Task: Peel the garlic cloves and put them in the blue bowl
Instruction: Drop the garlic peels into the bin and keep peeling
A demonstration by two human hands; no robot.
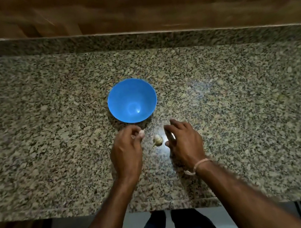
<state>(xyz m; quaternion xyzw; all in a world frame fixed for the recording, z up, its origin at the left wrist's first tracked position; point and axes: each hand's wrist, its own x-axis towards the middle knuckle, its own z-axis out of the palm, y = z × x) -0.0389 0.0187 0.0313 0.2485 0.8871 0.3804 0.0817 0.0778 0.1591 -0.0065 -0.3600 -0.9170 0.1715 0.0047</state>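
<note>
On the speckled granite counter (45, 116), the garlic bulb (158, 140) lies between the two hands, at 3 o'clock from the left hand (127, 152) and 9 o'clock from the right hand (185, 141), touching neither. The left hand's fingertips pinch a small pale clove (141, 133); the right hand hovers with fingers spread and loosely bent, holding nothing. The blue bowl (121, 99) stands at 12 o'clock from the bulb, near the left hand's knuckles.

On the counter (44, 112) the bowl (115, 104) stands at 12 o'clock of 1 garlic bulb (158, 139); left hand (127, 154) at 9, right hand (186, 143) at 3.
</note>
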